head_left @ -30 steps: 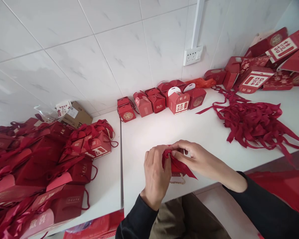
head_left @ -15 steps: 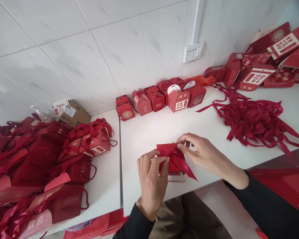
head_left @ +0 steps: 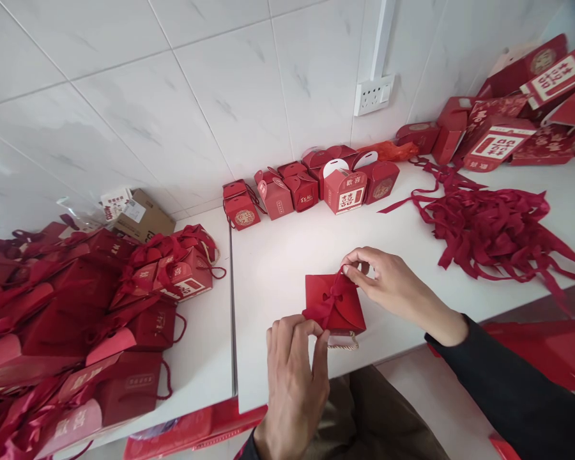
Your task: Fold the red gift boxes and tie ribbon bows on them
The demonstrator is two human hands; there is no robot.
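Observation:
A small red gift box sits on the white table near its front edge, with a gold rope handle on the near side. A red ribbon is knotted over the middle of its lid. My left hand pinches one part of the ribbon at the near left of the box. Above the far right corner, my right hand pinches another part, which runs tight up from the knot.
Many red boxes with ribbons crowd the left table. A row of red boxes stands along the wall. A heap of red ribbons lies at right, with more boxes behind. A cardboard box is at back left.
My left hand has moved down toward me, drawing the ribbon out to the near left. My right hand has lifted slightly away. The knot and lid now show more plainly.

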